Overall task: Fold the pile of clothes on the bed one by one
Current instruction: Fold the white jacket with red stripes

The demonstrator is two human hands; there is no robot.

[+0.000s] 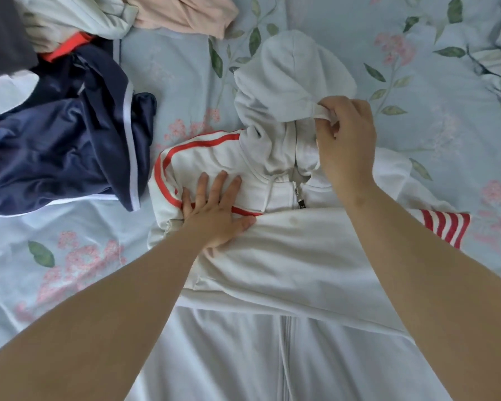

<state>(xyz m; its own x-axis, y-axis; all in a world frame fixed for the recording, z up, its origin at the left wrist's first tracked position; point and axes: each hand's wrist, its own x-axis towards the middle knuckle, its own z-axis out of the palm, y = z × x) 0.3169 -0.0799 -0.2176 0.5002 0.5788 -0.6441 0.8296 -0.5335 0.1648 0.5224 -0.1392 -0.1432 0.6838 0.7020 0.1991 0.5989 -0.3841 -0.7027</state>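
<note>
Two hands are on one white hooded jacket [287, 256], which lies front up in the middle of the bed [431, 68], on a pale blue sheet with flowers and leaves. The left hand [214, 209] lies flat with straight, spread fingers and presses on the left side of the chest, over a red stripe of the folded part. The right hand [344, 134] grips the edge of the hood [289, 70]: thumb and fingers pinch the hem, above the zipper pull [298, 195]. One sleeve is laid across the chest, and its red and white striped cuff [443, 227] sticks out on the right. The pile of unfolded clothes is at the upper left, just beside the jacket: a navy garment [55, 146] with white piping, a pink one [185, 13], and some white and dark grey pieces.
</note>
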